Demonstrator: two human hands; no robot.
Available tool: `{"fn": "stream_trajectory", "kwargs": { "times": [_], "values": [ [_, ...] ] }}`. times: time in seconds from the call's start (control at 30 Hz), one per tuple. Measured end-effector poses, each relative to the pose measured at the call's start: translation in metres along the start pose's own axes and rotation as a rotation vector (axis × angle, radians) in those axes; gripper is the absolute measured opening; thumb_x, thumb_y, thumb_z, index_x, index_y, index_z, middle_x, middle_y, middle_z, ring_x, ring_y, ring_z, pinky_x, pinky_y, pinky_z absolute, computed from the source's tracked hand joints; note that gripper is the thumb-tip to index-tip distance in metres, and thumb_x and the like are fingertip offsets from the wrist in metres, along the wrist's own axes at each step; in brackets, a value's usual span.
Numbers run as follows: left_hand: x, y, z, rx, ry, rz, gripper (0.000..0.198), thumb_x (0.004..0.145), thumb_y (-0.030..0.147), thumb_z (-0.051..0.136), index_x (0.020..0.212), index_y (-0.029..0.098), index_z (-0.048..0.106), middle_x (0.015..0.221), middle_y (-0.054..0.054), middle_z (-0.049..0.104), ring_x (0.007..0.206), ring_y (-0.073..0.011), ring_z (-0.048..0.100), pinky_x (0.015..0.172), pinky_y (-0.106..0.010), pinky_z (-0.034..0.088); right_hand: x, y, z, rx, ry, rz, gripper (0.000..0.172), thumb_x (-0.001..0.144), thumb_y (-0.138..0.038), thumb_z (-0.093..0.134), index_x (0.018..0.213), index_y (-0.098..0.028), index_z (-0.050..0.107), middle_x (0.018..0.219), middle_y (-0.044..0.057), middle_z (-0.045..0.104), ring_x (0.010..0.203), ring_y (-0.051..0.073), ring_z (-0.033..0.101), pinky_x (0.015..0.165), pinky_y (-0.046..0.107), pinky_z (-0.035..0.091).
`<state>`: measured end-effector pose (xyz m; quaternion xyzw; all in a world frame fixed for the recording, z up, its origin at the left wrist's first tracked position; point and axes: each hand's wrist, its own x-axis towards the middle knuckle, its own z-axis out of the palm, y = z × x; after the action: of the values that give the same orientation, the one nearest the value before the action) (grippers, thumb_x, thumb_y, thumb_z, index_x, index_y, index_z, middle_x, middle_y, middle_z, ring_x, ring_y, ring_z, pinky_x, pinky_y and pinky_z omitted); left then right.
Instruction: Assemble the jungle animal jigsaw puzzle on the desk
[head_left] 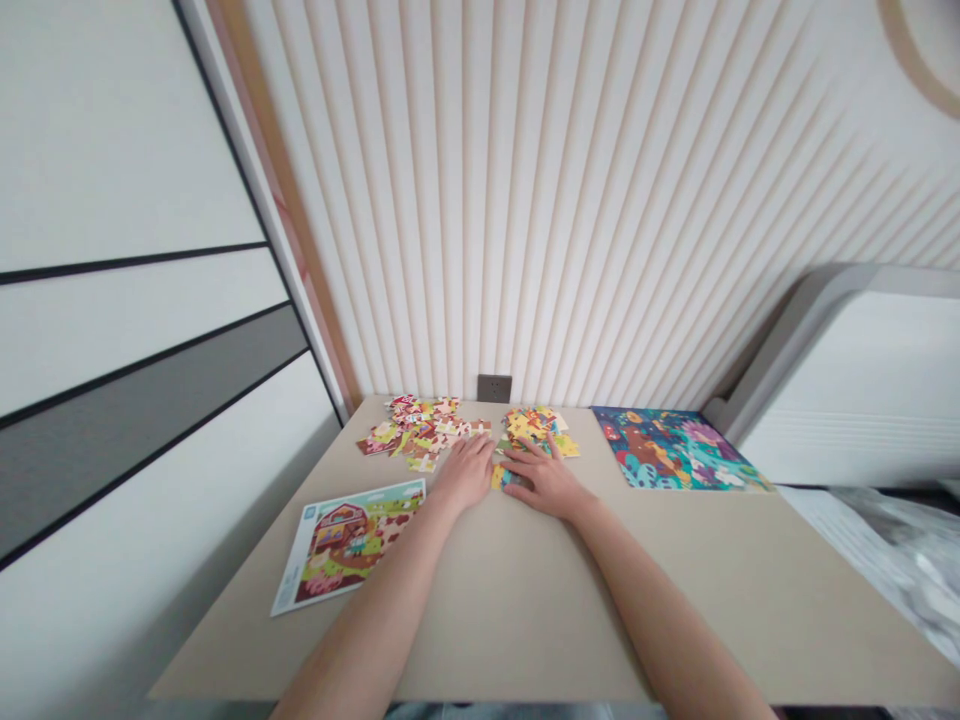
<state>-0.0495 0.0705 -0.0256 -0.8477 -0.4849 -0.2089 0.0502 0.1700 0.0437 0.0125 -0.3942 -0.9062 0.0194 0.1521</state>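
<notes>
Beige laminate fills the near half of the view: the table [525, 620], with two forearms running forward across it. At its left side lies the farm card [351, 540], a printed sheet with a red barn, flat and slightly askew, well apart from either hand.

Further on, near the middle of the table, we find the left hand [466, 473] and the right hand [544, 482] side by side, almost touching. Both are palm down with fingers stretched out and loosely apart, and neither is clamped on anything. Between and under them we make out a few pieces [500, 478], yellow and green, pressed to the table. The hands cover most of them, so we cannot tell whether they are locked together.

The left fingertips reach the edge of the red pile [420, 430], a loose scatter of red, white and green pieces. The right fingertips lie on the near edge of the yellow pile [536, 422], equally loose. To the right, apart from both hands, lies the jungle board [675, 450], a whole picture in blue, teal and purple. We cannot tell whether it is a joined puzzle or a print.

We judge the work barely begun. Both piles look unsorted and unjoined, at most a few pieces under the hands are together, and nearly all the joining is left. Behind stand a socket [494, 388] and the slatted wall [600, 200].
</notes>
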Motion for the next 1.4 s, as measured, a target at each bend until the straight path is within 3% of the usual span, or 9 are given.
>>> {"fn": "stream_trajectory", "kwargs": {
  "times": [0.27, 0.53, 0.7, 0.8, 0.93, 1.1, 1.23, 1.4],
  "values": [
    [-0.003, 0.005, -0.010, 0.028, 0.028, -0.113, 0.032, 0.100, 0.022, 0.043, 0.126, 0.018, 0.061, 0.128, -0.014, 0.063, 0.127, -0.0268, 0.053, 0.113, -0.045, 0.033, 0.001, 0.005, -0.001, -0.053, 0.077, 0.018, 0.043, 0.099, -0.051, 0.052, 0.132, -0.027, 0.066, 0.131, 0.008, 0.069, 0.139, 0.030, 0.046, 0.123, 0.060, -0.002],
    [-0.005, 0.012, -0.019, 0.061, -0.001, -0.208, 0.034, 0.100, 0.028, 0.046, 0.129, 0.021, 0.061, 0.130, -0.013, 0.060, 0.128, -0.0302, 0.048, 0.116, -0.051, 0.026, -0.001, 0.018, 0.001, -0.087, 0.035, 0.146, 0.034, 0.102, -0.041, 0.048, 0.131, -0.035, 0.066, 0.138, 0.003, 0.065, 0.142, 0.030, 0.042, 0.122, 0.063, -0.002],
    [-0.005, 0.015, -0.026, 0.085, -0.029, -0.248, 0.032, 0.099, 0.028, 0.047, 0.125, 0.021, 0.064, 0.127, -0.013, 0.060, 0.124, -0.0293, 0.050, 0.113, -0.047, 0.031, 0.000, 0.018, 0.004, -0.117, 0.080, 0.187, 0.030, 0.102, -0.035, 0.050, 0.123, -0.035, 0.071, 0.136, 0.003, 0.066, 0.140, 0.029, 0.043, 0.122, 0.061, -0.001],
    [-0.006, 0.016, -0.033, 0.109, -0.031, -0.295, 0.028, 0.097, 0.023, 0.047, 0.116, 0.020, 0.068, 0.121, -0.013, 0.060, 0.119, -0.0285, 0.052, 0.108, -0.043, 0.037, 0.003, 0.013, 0.004, -0.108, 0.111, 0.162, 0.030, 0.102, -0.035, 0.048, 0.119, -0.032, 0.073, 0.135, 0.005, 0.065, 0.134, 0.028, 0.047, 0.122, 0.056, 0.007],
    [-0.016, 0.010, -0.047, 0.164, 0.005, -0.434, 0.033, 0.095, 0.014, 0.044, 0.117, 0.015, 0.067, 0.116, -0.017, 0.061, 0.115, -0.0321, 0.054, 0.101, -0.046, 0.043, 0.025, -0.002, 0.008, -0.073, 0.116, 0.141, 0.035, 0.103, -0.033, 0.042, 0.123, -0.026, 0.071, 0.131, 0.009, 0.065, 0.127, 0.026, 0.051, 0.116, 0.045, 0.028],
    [-0.031, -0.004, -0.056, 0.256, -0.006, -0.645, 0.031, 0.094, 0.022, 0.049, 0.116, 0.008, 0.067, 0.116, -0.023, 0.061, 0.110, -0.0365, 0.057, 0.090, -0.049, 0.049, 0.081, -0.030, 0.031, -0.046, 0.088, 0.254, 0.047, 0.099, -0.035, 0.050, 0.145, -0.025, 0.052, 0.144, 0.011, 0.055, 0.132, 0.027, 0.047, 0.110, 0.039, 0.034],
    [-0.033, -0.009, -0.056, 0.260, -0.044, -0.666, 0.028, 0.094, 0.021, 0.051, 0.109, 0.009, 0.071, 0.116, -0.022, 0.063, 0.106, -0.0345, 0.060, 0.082, -0.042, 0.053, 0.113, -0.048, 0.052, -0.035, 0.107, 0.324, 0.045, 0.101, -0.039, 0.046, 0.144, -0.026, 0.053, 0.137, 0.013, 0.059, 0.127, 0.028, 0.050, 0.105, 0.041, 0.038],
    [-0.031, -0.008, -0.060, 0.230, -0.063, -0.641, 0.029, 0.094, 0.011, 0.046, 0.104, 0.010, 0.073, 0.115, -0.022, 0.064, 0.106, -0.0327, 0.061, 0.083, -0.039, 0.053, 0.112, -0.047, 0.062, -0.032, 0.131, 0.396, 0.038, 0.101, -0.045, 0.047, 0.129, -0.029, 0.067, 0.127, 0.013, 0.061, 0.119, 0.031, 0.053, 0.100, 0.043, 0.040]
  ]
}}
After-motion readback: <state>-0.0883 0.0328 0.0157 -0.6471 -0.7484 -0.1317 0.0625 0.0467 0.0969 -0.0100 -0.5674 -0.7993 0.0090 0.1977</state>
